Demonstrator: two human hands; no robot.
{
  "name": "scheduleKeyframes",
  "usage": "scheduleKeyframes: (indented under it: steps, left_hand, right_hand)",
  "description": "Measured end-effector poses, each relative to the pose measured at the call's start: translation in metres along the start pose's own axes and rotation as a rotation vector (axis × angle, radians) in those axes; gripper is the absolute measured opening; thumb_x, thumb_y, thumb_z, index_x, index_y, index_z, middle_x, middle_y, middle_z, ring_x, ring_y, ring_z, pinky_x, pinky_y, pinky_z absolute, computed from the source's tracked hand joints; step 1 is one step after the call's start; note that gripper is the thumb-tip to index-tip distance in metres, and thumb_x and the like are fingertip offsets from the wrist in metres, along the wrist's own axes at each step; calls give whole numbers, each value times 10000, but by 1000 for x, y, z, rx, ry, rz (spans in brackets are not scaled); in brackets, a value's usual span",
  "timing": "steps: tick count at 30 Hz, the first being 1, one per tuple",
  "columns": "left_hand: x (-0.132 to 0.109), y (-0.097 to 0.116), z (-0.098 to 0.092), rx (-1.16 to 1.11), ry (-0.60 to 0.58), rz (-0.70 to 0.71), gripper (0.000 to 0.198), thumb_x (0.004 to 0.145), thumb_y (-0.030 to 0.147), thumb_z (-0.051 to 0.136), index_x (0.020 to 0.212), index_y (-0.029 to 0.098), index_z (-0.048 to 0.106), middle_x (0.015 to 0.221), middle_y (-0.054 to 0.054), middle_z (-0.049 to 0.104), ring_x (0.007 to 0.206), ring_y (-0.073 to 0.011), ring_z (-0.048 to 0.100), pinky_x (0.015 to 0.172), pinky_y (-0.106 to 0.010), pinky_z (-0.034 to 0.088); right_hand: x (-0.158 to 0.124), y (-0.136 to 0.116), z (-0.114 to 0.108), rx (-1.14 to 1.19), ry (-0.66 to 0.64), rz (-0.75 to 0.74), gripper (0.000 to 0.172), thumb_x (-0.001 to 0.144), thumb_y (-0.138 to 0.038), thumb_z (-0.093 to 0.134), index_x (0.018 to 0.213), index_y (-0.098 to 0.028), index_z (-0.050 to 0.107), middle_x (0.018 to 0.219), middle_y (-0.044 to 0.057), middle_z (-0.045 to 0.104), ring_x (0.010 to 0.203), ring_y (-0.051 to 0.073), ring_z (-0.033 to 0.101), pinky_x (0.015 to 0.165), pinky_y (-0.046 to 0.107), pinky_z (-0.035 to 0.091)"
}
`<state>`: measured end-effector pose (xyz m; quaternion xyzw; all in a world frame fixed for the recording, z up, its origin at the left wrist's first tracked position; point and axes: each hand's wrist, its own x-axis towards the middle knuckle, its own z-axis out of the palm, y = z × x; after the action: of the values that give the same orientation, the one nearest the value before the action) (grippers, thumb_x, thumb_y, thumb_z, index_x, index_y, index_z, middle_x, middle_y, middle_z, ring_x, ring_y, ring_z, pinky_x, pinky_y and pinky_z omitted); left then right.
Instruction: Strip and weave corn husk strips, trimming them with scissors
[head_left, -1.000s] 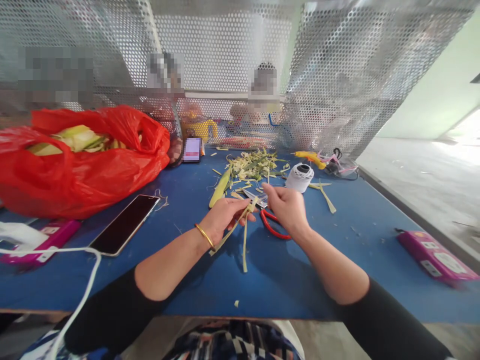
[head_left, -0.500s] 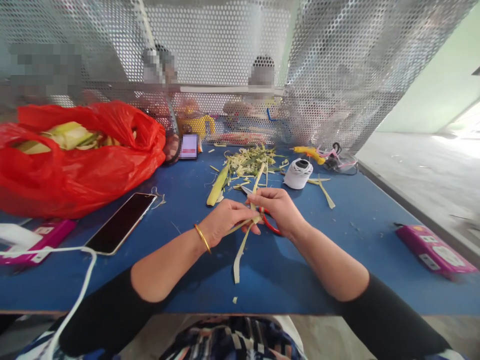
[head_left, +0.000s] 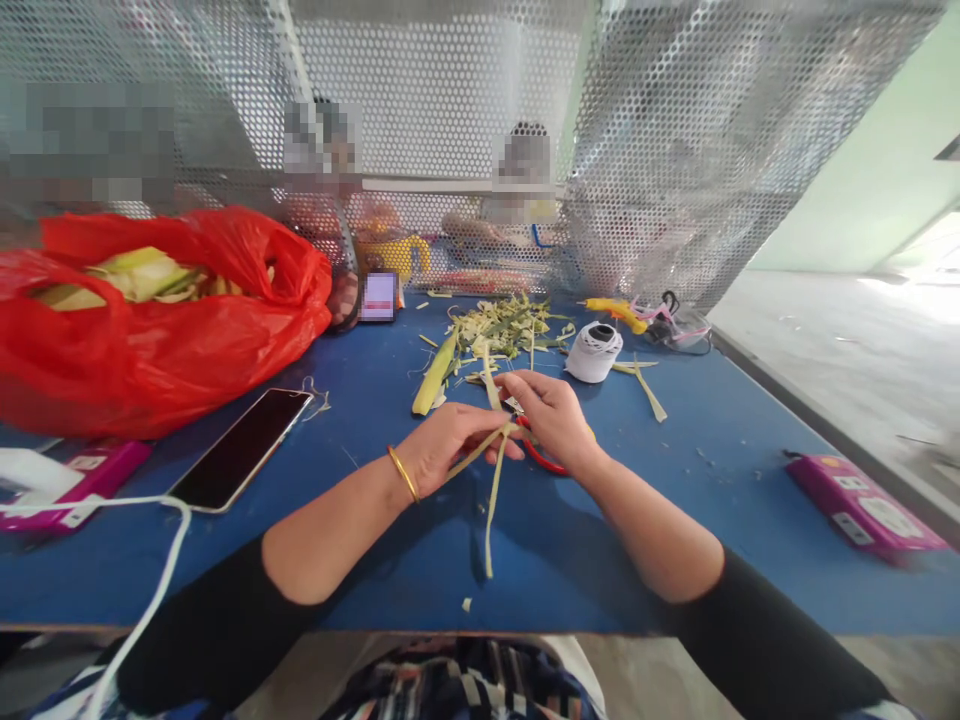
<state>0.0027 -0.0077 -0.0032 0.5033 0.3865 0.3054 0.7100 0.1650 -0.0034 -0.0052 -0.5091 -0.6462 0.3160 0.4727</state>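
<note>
My left hand (head_left: 450, 440), with a gold bangle at the wrist, pinches pale green husk strips (head_left: 493, 500) where they cross. One strip hangs down toward the table's front edge, one points to the lower left and another points up and away. My right hand (head_left: 551, 415) meets the left at the crossing, its fingers closed around the strips. Red-handled scissors (head_left: 541, 452) show partly under my right hand; most of them is hidden. Behind the hands lies a heap of shredded husk (head_left: 499, 325), with a larger green husk piece (head_left: 435, 375) beside it.
A white thread spool (head_left: 594, 352) stands right of the heap. On the left are a red bag (head_left: 225, 340) of husks, a dark phone (head_left: 244, 445) and a white cable (head_left: 169, 580). A magenta box (head_left: 862, 505) lies right. People sit behind the perforated screen (head_left: 442, 90).
The upper strip has swung from leaning right to leaning left. The hanging strip has turned edge-on and shifted slightly right. My right hand's fingers have moved a little around the crossing.
</note>
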Motion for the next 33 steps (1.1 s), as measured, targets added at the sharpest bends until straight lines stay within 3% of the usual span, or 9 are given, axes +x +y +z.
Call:
scheduleKeyframes:
  steps: [3, 6, 10, 13, 18, 20, 22, 26, 33]
  left_hand:
    - [3, 4, -6, -130, 111, -10, 303, 762, 477, 733, 753, 179, 791, 713, -77, 741, 615, -136, 598, 628, -253, 439]
    - [3, 11, -8, -171, 188, -24, 256, 762, 439, 741, 717, 191, 786, 694, -73, 731, 569, -119, 550, 587, -246, 413]
    - [4, 12, -8, -173, 229, 9, 184, 714, 362, 770, 656, 188, 778, 690, -85, 733, 567, -125, 545, 583, -257, 412]
    - [5, 8, -7, -140, 193, 33, 158, 693, 326, 765, 623, 184, 771, 638, -90, 709, 550, -136, 549, 599, -280, 429]
    - [5, 4, -6, -147, 203, 84, 171, 704, 342, 785, 633, 186, 781, 658, -87, 728, 555, -140, 579, 633, -283, 468]
    - [4, 6, -7, -203, 214, 126, 202, 733, 383, 783, 710, 184, 807, 733, -96, 761, 640, -163, 647, 706, -291, 506]
    - [4, 8, -7, -257, 186, 188, 209, 737, 375, 785, 788, 175, 821, 812, -105, 782, 759, -193, 703, 801, -307, 526]
    - [5, 8, -5, -297, 140, 280, 194, 673, 266, 820, 829, 151, 815, 901, -118, 788, 909, -227, 724, 898, -324, 519]
    - [6, 3, 3, -344, 182, 248, 146, 673, 222, 817, 808, 167, 807, 889, -88, 788, 896, -213, 719, 843, -306, 531]
  right_hand:
    - [6, -2, -13, -41, -180, -71, 477, 931, -577, 503, 873, -183, 765, 881, 63, 762, 845, 220, 678, 782, 327, 505]
    - [9, -5, -25, -85, -348, -192, 405, 929, -534, 562, 944, -192, 778, 976, 70, 785, 921, 231, 695, 848, 341, 513]
    - [13, -4, -33, -185, -412, -329, 262, 927, -416, 621, 943, -209, 780, 942, 66, 788, 879, 208, 699, 811, 328, 517]
    - [14, 1, -31, -326, -325, -436, 247, 962, -318, 578, 835, -211, 762, 800, 51, 760, 774, 189, 676, 777, 326, 504]
    - [4, -2, -21, -702, 66, -624, 279, 995, -214, 503, 845, -222, 738, 865, 53, 765, 832, 203, 672, 1002, 415, 415]
    - [-2, -9, -18, -749, 223, -705, 251, 1005, -231, 500, 941, -208, 741, 953, 83, 765, 922, 226, 671, 992, 411, 406]
    - [-9, -16, -15, -736, 309, -756, 227, 1005, -252, 525, 928, -203, 733, 896, 70, 750, 869, 212, 663, 910, 374, 416]
    - [-20, -20, -2, -733, 202, -733, 262, 995, -302, 568, 793, -211, 708, 659, 2, 652, 635, 160, 592, 727, 327, 360]
    - [-26, -2, 21, -776, 163, -536, 218, 888, -248, 665, 678, -197, 641, 617, -10, 629, 582, 143, 546, 694, 307, 306]
